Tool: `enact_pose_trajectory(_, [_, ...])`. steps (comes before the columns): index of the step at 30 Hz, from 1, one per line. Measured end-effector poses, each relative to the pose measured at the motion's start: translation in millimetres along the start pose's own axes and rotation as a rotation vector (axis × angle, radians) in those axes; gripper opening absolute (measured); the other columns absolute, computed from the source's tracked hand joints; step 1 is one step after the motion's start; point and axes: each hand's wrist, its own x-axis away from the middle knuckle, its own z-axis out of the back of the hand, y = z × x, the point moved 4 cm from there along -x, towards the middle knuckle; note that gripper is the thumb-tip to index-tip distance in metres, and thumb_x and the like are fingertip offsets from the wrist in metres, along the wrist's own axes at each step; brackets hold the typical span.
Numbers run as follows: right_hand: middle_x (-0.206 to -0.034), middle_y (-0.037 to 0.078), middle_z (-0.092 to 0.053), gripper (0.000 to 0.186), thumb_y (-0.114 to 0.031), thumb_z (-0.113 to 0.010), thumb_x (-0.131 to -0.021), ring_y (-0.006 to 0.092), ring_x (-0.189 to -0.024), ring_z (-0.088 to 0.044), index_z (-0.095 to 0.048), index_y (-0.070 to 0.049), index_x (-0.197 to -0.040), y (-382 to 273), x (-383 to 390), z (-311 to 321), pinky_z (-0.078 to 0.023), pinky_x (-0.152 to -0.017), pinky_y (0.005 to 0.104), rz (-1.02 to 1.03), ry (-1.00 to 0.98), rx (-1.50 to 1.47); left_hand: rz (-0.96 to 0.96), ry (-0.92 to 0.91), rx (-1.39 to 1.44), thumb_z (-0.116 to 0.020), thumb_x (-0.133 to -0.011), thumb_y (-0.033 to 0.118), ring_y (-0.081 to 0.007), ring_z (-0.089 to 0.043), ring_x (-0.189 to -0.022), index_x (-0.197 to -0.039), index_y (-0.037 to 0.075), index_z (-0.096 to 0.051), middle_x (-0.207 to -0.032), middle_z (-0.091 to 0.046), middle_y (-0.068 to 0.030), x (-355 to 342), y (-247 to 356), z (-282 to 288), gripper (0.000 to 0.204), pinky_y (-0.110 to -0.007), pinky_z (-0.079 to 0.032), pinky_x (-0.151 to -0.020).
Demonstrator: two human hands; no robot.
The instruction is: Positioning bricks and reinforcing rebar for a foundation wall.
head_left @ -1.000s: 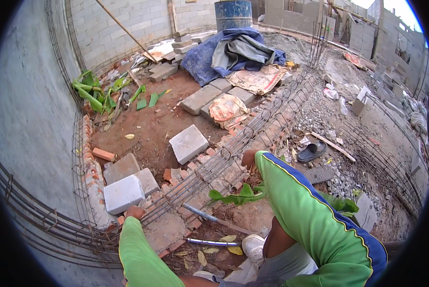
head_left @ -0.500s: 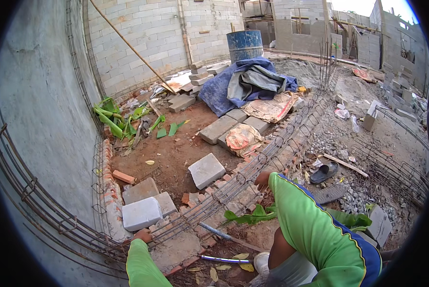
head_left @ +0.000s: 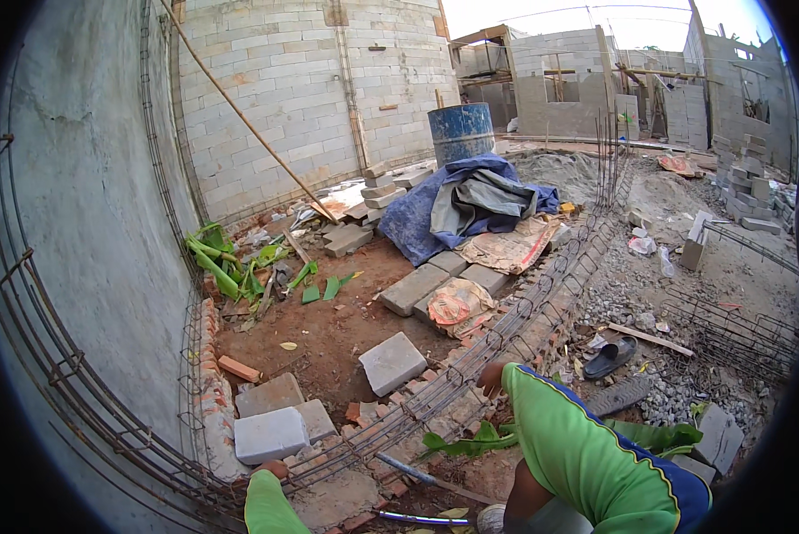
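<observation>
My left hand (head_left: 273, 468), low in the head view in a green sleeve, is closed on the long steel rebar cage (head_left: 428, 395) beside a white block (head_left: 269, 434). My right hand (head_left: 492, 377), farther along to the right, has its fingers curled on the same cage. The cage lies diagonally along a strip of broken red brick and mortar (head_left: 335, 500); at the left, bent bars (head_left: 39, 343) rise along a grey wall (head_left: 97, 169). A pale block (head_left: 390, 363) lies on the soil just across the cage. A metal bar (head_left: 408, 472) rests below it.
A blue drum (head_left: 460, 133), crumpled blue tarp (head_left: 408, 222) and paver blocks (head_left: 413, 287) stand or lie beyond. A long pole (head_left: 248, 125) leans on the block wall. Banana leaves (head_left: 226, 267), black sandal (head_left: 609, 358), gravel, loose rebar (head_left: 742, 338) and a stack of blocks (head_left: 746, 191) surround the work.
The view has tilted upward, so the scene and both hands appear lower and slightly farther right, with more of the walls showing. Both hands stay on the rebar cage.
</observation>
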Motion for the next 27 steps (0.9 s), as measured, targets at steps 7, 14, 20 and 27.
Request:
enact_pose_trajectory(7, [-0.079,0.009,-0.061,0.032,-0.043,-0.059,-0.084,0.0272,-0.078,-0.056,-0.062,-0.013,-0.093,15,34,-42,-0.043,-0.076,0.0412,0.725,-0.041,1.132,-0.004,-0.053,-0.194,-0.047,-0.084,0.018,-0.0361,-0.058,-0.111,-0.113,0.001,-0.063,-0.123,-0.059,-0.0193,-11,-12,-10,0.037,-0.044,-0.047,-0.092])
enact_pose_trajectory(14, [-0.099,0.009,-0.057,0.073,-0.071,-0.072,-0.053,0.0243,-0.088,-0.053,-0.057,-0.016,-0.098,61,30,-129,-0.039,-0.077,0.0385,0.860,-0.251,0.996,-0.141,0.078,-0.344,-0.068,-0.067,0.020,-0.0353,-0.064,-0.089,-0.097,0.008,-0.065,-0.091,-0.066,-0.0159,-28,8,51,0.033,-0.045,-0.051,-0.075])
enact_pose_trajectory(20, [-0.092,0.002,-0.046,0.023,-0.034,-0.046,-0.092,0.0172,-0.079,-0.049,-0.047,-0.012,-0.089,20,39,-46,-0.040,-0.074,0.0347,1.230,-0.070,1.011,0.017,-0.069,-0.219,-0.062,-0.079,0.016,-0.0343,-0.060,-0.108,-0.116,0.010,-0.064,-0.111,-0.064,-0.0175,-2,5,15,0.037,-0.044,-0.049,-0.090])
enact_pose_trajectory(27, [-0.085,0.005,-0.061,0.020,-0.032,-0.055,-0.090,0.0205,-0.071,-0.054,-0.061,-0.013,-0.094,95,6,-139,-0.043,-0.068,0.0322,0.150,-0.181,-0.049,-0.101,-0.044,-0.119,-0.064,-0.078,0.018,-0.0353,-0.058,-0.110,-0.122,0.012,-0.059,-0.116,-0.063,-0.0148,-6,15,67,0.045,-0.048,-0.047,-0.091])
